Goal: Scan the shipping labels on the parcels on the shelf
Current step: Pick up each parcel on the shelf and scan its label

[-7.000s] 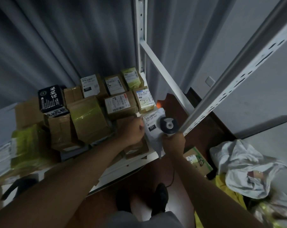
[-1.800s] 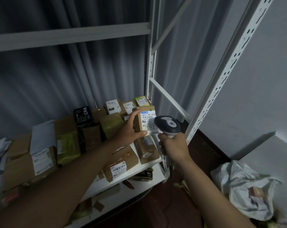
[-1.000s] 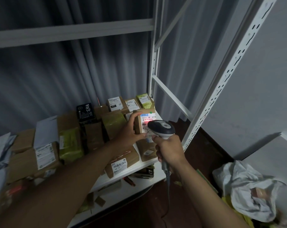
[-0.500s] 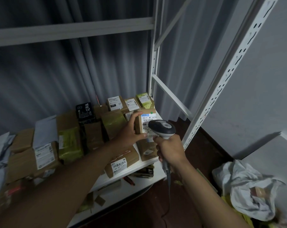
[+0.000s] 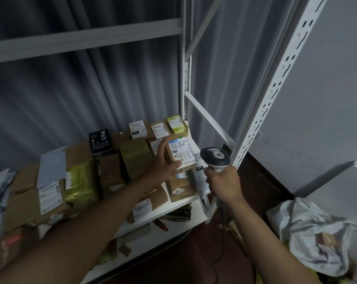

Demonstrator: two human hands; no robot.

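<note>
Dim room. Long grey curtain (image 5: 75, 95) hanging in folds at the back. Plain pale wall (image 5: 325, 111) on the right. Dark reddish-brown floor (image 5: 230, 261) below. White crumpled bag (image 5: 310, 234) down in the right corner, by the wall.

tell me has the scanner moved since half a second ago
Yes. The scanner has swung right, off the parcel label and toward the white upright post.
</note>
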